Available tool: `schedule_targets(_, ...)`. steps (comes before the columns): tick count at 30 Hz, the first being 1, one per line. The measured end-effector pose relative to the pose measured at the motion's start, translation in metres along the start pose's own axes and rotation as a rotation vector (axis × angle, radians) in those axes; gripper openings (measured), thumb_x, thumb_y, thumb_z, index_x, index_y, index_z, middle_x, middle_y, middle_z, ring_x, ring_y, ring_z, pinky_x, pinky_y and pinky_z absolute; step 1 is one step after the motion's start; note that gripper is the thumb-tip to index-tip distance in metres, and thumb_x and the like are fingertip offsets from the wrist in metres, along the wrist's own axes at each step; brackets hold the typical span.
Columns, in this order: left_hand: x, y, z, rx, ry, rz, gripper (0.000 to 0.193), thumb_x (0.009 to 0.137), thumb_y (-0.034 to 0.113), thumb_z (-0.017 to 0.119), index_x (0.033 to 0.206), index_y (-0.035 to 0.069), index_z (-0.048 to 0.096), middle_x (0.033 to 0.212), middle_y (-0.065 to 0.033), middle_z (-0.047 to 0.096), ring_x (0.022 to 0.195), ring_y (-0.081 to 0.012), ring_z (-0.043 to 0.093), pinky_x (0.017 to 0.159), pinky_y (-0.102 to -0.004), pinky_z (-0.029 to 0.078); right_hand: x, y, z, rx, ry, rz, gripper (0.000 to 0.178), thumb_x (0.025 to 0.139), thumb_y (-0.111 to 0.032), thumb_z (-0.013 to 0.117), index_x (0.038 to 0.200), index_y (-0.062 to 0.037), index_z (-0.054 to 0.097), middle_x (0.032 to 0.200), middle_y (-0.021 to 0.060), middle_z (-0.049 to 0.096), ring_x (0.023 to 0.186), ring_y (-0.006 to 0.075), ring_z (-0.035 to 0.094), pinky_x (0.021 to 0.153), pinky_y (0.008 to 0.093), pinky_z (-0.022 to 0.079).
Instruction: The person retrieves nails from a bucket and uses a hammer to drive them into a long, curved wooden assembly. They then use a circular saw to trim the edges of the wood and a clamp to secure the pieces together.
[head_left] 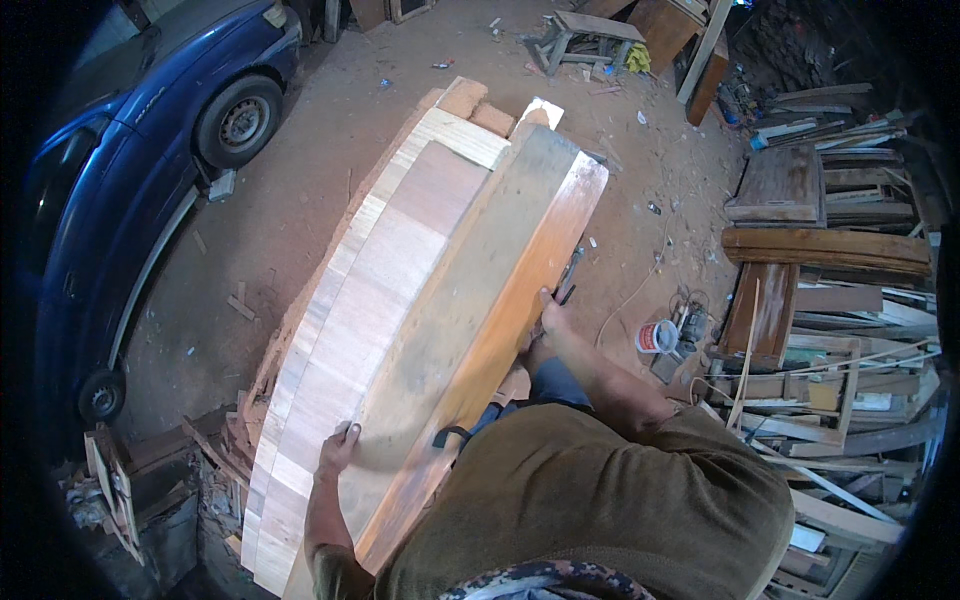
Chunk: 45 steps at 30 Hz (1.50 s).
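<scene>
A: Entry, head view. Largest item first: blue car point(150, 130) parked along the left, two wheels showing, on a dirt floor point(300, 200) littered with chips.

B: Next in size?

A: Stack of long boards point(370, 300) running from lower left up toward centre, pale and reddish faces alternating. On top, tilted on its long edge, lies a broad grey-brown plank point(470, 270) with an orange-varnished side facing right.

B: Right side of the frame?

A: Heap of timber offcuts point(840, 400) and a dark curved wooden piece point(825, 248) above it. Far back, a small wooden stool point(590, 35). Near the heap, a small red-and-white tin point(656, 337) on the floor.

B: Hands?

A: Left hand point(338, 447): fingers spread flat and curled over the near edge of the plank, pressing on its grey face, near the lower end. Right hand point(550, 318): arm stretched forward, fingers closed on the varnished right edge of the same plank about halfway along. Just beyond the fingers sits a dark tool-like object point(570, 275); too small to tell what it is, or whether the hand touches it.

B: Plank location?

A: Resting atop the stack, between both hands, in front of the person's torso.
</scene>
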<state>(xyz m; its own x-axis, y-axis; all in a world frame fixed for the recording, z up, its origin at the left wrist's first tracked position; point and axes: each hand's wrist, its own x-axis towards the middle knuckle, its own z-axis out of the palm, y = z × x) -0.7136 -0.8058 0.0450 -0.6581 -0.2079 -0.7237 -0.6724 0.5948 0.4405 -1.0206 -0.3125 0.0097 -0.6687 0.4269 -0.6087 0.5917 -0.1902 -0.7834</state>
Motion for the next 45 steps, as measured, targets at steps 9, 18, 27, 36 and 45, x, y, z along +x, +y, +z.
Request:
schedule_targets(9,-0.09,0.115,0.02,0.343,0.338,0.02,0.076,0.088,0.075,0.051,0.08,0.001,0.066,0.073,-0.0246,0.067,0.073,-0.0458,0.067,0.068,-0.0529,0.052,0.056,-0.05,-0.01,0.019,-0.195,0.231,0.033,0.105,-0.038,0.051,0.119,-0.0085,0.057,0.09,0.0066,0.064,0.073,0.0199,0.06,0.062,0.0409,0.051)
schedule_targets(18,-0.131,0.359,0.067,0.537,0.648,0.273,0.054,0.088,0.055,0.066,0.078,0.003,0.063,0.067,-0.0217,0.065,0.066,-0.0429,0.065,0.063,-0.0515,0.052,0.134,-0.145,-0.096,0.33,-0.12,0.101,0.02,0.102,-0.035,0.056,0.106,-0.0152,0.056,0.074,-0.0017,0.057,0.056,0.0135,0.051,0.047,0.0332,0.043)
schedule_targets(27,-0.094,0.621,0.201,0.59,0.599,0.345,0.058,0.094,0.06,0.055,0.086,0.004,0.069,0.07,-0.0262,0.066,0.072,-0.0466,0.066,0.068,-0.0543,0.052,0.098,-0.307,-0.316,-0.169,0.003,-0.877,0.031,0.092,-0.018,0.069,0.112,0.0016,0.055,0.102,0.0148,0.059,0.099,0.0312,0.059,0.09,0.0427,0.047)
schedule_targets(36,-0.093,0.78,0.279,0.298,0.631,0.626,0.056,0.092,0.055,0.063,0.075,0.003,0.068,0.069,-0.0246,0.066,0.068,-0.0467,0.064,0.065,-0.0522,0.052,0.144,-0.45,-0.328,-0.945,-0.765,-1.889,0.041,0.084,-0.026,0.078,0.115,-0.0052,0.058,0.119,0.0173,0.061,0.117,0.0323,0.057,0.105,0.0507,0.039)
schedule_targets(45,-0.071,0.565,0.263,-0.086,1.635,0.68,0.031,0.102,0.019,0.047,0.123,0.002,0.062,0.108,-0.0081,0.068,0.088,-0.0167,0.064,0.074,-0.0369,0.052,0.203,-0.502,-0.343,-1.262,-0.975,-1.643,0.036,0.083,-0.023,0.076,0.111,-0.0074,0.059,0.107,0.0108,0.065,0.11,0.0277,0.06,0.094,0.0422,0.045)
